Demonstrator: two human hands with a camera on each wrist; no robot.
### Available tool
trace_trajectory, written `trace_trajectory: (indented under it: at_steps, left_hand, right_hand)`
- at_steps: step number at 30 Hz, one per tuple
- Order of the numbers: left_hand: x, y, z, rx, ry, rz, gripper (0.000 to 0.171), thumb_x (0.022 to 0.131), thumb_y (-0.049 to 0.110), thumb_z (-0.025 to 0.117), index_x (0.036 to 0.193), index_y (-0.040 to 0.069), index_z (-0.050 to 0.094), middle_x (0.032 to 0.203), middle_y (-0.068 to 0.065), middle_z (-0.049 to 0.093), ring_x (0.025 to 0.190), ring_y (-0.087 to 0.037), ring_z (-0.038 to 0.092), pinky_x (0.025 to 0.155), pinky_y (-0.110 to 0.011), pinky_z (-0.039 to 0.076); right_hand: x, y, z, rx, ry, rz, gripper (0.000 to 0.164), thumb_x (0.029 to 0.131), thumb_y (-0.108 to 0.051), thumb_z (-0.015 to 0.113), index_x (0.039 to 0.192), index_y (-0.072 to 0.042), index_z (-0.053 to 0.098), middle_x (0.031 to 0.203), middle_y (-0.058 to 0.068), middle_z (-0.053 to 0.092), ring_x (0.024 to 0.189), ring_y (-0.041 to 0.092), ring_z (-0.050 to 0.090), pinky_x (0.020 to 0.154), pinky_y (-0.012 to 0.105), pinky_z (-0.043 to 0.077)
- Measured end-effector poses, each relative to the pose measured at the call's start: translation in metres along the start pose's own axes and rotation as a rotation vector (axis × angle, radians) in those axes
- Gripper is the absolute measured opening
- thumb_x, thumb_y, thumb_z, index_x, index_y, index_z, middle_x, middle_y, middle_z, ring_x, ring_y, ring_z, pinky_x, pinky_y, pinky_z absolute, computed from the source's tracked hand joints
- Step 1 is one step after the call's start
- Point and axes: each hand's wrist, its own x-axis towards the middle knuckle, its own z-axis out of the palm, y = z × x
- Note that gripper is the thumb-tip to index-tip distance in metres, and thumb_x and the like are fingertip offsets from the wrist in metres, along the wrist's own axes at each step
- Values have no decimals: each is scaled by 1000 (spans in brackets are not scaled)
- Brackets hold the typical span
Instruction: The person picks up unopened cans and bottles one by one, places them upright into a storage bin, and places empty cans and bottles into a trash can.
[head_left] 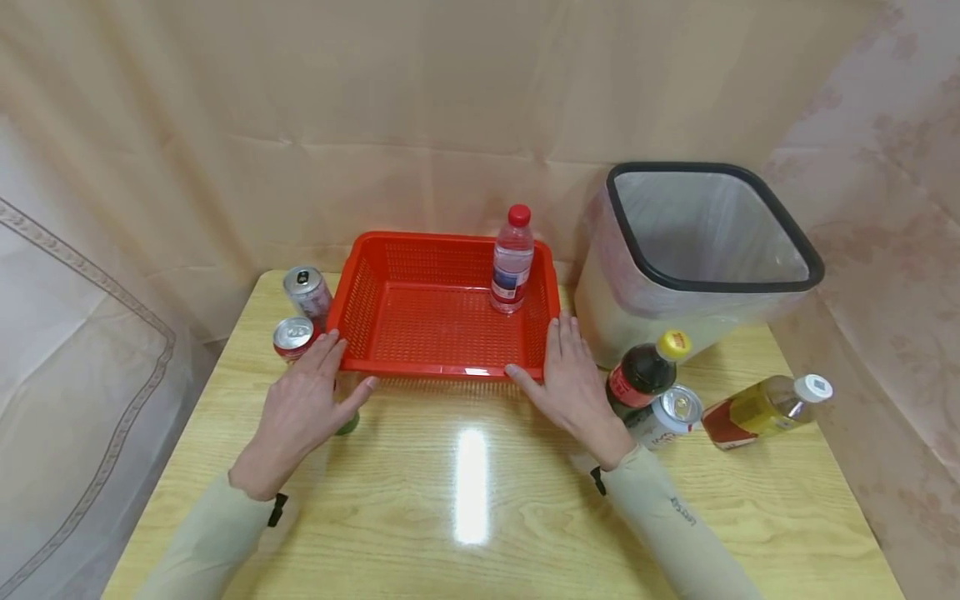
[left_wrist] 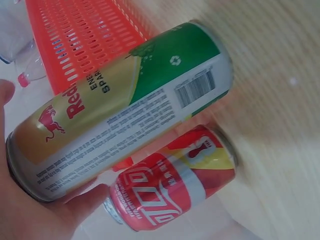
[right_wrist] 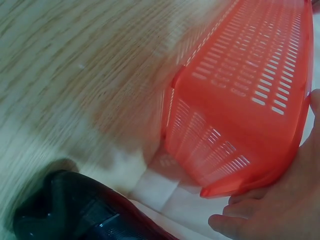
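A red plastic basket (head_left: 420, 369) sits at the back of the table. My left hand (head_left: 300, 408) lies at its near left corner, fingers extended, thumb apart. Beneath that palm stands a gold-and-green Red Bull can (left_wrist: 120, 107), mostly hidden in the head view; whether the palm touches it I cannot tell. Beside it is a red cola can (left_wrist: 172, 180). At the near right corner, my right hand (head_left: 573, 392) rests against the basket, with straight fingers along the side and thumb at the front rim. Inside the basket, at the right, stands a clear bottle with a red cap (head_left: 512, 267).
A pale can (head_left: 307, 292) stands left of the basket. To the right are a lined bin (head_left: 637, 312) with a black rim, a dark cola bottle (head_left: 637, 379), a white can (head_left: 667, 417) and a yellow drink bottle (head_left: 765, 408). Curtains hang behind the table (head_left: 405, 517).
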Motion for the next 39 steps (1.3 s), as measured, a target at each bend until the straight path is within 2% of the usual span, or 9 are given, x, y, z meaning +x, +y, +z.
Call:
trace_trajectory:
  at_steps: [6,10,13,17,22,26,29,31,39]
  left_hand:
    - [-10,-7,0,-130,158,41,72,94,44,68,145,-5,53,151,-24,51,138,-42,49,100,-63,50]
    - [-18,-14,1,-198,327,117,87,96,65,59,145,-6,53,150,-22,54,138,-41,50,104,-61,48]
    - [-24,-18,3,-260,438,153,99,93,76,53,146,-8,50,149,-24,54,137,-43,51,115,-46,42]
    - [-36,-20,6,-385,504,115,103,88,75,62,148,-7,47,147,-25,53,131,-44,51,117,-21,31]
    - [-49,-19,12,-499,519,17,103,83,70,74,145,-8,48,140,-27,54,126,-37,50,102,-16,36]
    - [-56,-16,18,-606,507,-93,91,79,37,91,145,-8,48,139,-26,54,128,-28,50,102,-14,39]
    - [-58,-13,22,-740,448,-201,85,76,7,91,147,-7,46,140,-18,53,130,-22,48,105,-15,41]
    - [-59,-12,25,-824,385,-271,84,77,-3,86,149,-6,42,143,-14,49,133,-18,45,108,-14,39]
    - [-54,-12,34,-1023,211,-452,85,89,-4,76,158,-2,27,150,-10,38,143,-23,37,116,-15,29]
  right_hand:
    - [0,0,1,9,10,-5,118,92,-85,36,162,8,15,170,26,8,157,42,8,124,57,20]
    - [-1,0,1,18,0,7,118,91,-85,36,162,7,14,170,26,8,157,42,7,124,58,20]
    - [-2,1,1,21,-4,10,118,92,-85,37,162,7,13,171,26,6,158,42,6,124,58,19]
    - [-2,1,0,21,-8,6,118,92,-84,37,162,8,13,171,25,3,158,41,5,124,57,18]
    - [-2,1,0,21,-6,-7,117,93,-84,37,162,8,13,171,25,4,158,41,5,124,57,18]
    - [-3,1,0,21,-9,-8,117,93,-84,37,162,7,14,171,25,5,158,41,6,124,57,19]
    - [-3,1,0,22,-11,-7,117,92,-84,37,162,7,14,171,25,5,158,41,5,125,57,19]
    - [-3,1,0,25,-14,-7,117,92,-84,37,162,7,13,171,25,5,158,41,5,124,57,19]
    - [-3,1,-1,33,-10,-7,117,92,-84,38,163,6,12,171,25,5,158,41,6,124,57,19]
